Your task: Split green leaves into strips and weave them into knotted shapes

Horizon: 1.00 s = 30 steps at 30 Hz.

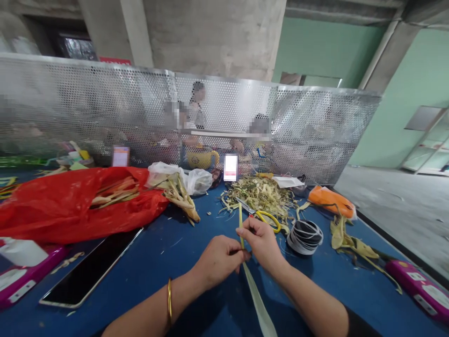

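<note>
Both hands pinch one long pale-green strip of plant leaf (257, 302), which runs from the front edge of the table up between my fingers. My left hand (220, 257) grips it lower down, with a gold bangle (170, 299) on that wrist. Just above, my right hand (261, 238) holds the narrower, yellowish upper part, whose tip points away from me. Scissors with yellow handles (268, 220) lie right beyond my right hand, partly covered by it. Behind them spreads a heap of shredded leaf strips (263, 193). A roll of grey-white cord (305, 238) stands right of my right hand.
At the left a red plastic bag (80, 201) holds dry husks, with a dark flat tablet-like slab (93, 269) in front. A lit phone (230, 167) leans against the perforated metal screen (224, 107). An orange packet (331, 202) and a magenta power strip (419, 288) lie right. People sit beyond the screen.
</note>
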Tool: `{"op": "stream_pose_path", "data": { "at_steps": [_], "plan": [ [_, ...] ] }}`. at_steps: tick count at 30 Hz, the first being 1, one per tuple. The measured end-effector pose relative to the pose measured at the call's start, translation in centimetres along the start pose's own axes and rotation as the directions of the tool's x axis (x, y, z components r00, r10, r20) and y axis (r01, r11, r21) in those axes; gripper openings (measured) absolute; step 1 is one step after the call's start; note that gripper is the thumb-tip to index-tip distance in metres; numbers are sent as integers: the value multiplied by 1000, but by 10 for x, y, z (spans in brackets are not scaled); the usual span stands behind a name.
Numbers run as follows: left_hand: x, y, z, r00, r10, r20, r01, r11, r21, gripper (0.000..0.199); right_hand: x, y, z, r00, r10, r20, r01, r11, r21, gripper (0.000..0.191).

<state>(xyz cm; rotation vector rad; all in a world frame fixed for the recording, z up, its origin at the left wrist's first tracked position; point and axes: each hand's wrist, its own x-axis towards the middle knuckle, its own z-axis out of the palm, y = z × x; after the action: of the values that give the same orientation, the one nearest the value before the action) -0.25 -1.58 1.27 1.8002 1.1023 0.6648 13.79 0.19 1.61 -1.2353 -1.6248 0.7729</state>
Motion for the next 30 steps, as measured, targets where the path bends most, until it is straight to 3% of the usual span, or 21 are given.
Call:
{"op": "stream_pose_path", "data": {
  "at_steps": [3, 6, 7, 9, 10, 12, 14, 15, 24, 27, 30],
  "plan": [
    [4, -3, 2, 999, -48, -21, 45, 988, -145, 29, 1, 0, -13, 991, -131, 2, 130, 983, -129, 22],
    [7, -3, -1, 976, -157, -151, 108, 951, -291, 33, 5, 1, -28, 935, -283, -212, 218, 933, -285, 17],
    [7, -2, -2, 963, -195, -186, 121, 929, -349, 35, 6, 3, -32, 912, -270, -308, 184, 942, -280, 24],
    [7, 0, -4, 946, -243, -213, 123, 880, -459, 40, 8, 9, -32, 909, -87, -407, 45, 993, -111, 34],
    [7, 1, -4, 945, -252, -211, 118, 859, -498, 43, 8, 11, -30, 933, 47, -358, -40, 999, 26, 36],
    [6, 3, -4, 950, -254, -180, 121, 835, -537, 45, 7, 14, -24, 966, 240, -92, -205, 936, 287, 38],
    [5, 4, -2, 960, -255, -113, 155, 823, -546, 46, 3, 14, -17, 951, 266, 156, -308, 847, 434, 37],
    [4, 4, -2, 965, -251, -71, 174, 821, -544, 46, 1, 12, -14, 944, 251, 213, -325, 818, 474, 36],
    [4, -1, 4, 975, -206, 80, 218, 838, -500, 35, -3, 10, -7, 935, 333, 120, -347, 796, 496, 38],
    [3, 1, 4, 967, -249, 47, 231, 787, -572, 34, 2, 10, -13, 941, 307, 143, -336, 793, 507, 39],
    [4, 3, -2, 949, -312, 45, 250, 659, -709, 32, 7, 11, -21, 947, 278, 160, -321, 801, 505, 39]
  ]
}}
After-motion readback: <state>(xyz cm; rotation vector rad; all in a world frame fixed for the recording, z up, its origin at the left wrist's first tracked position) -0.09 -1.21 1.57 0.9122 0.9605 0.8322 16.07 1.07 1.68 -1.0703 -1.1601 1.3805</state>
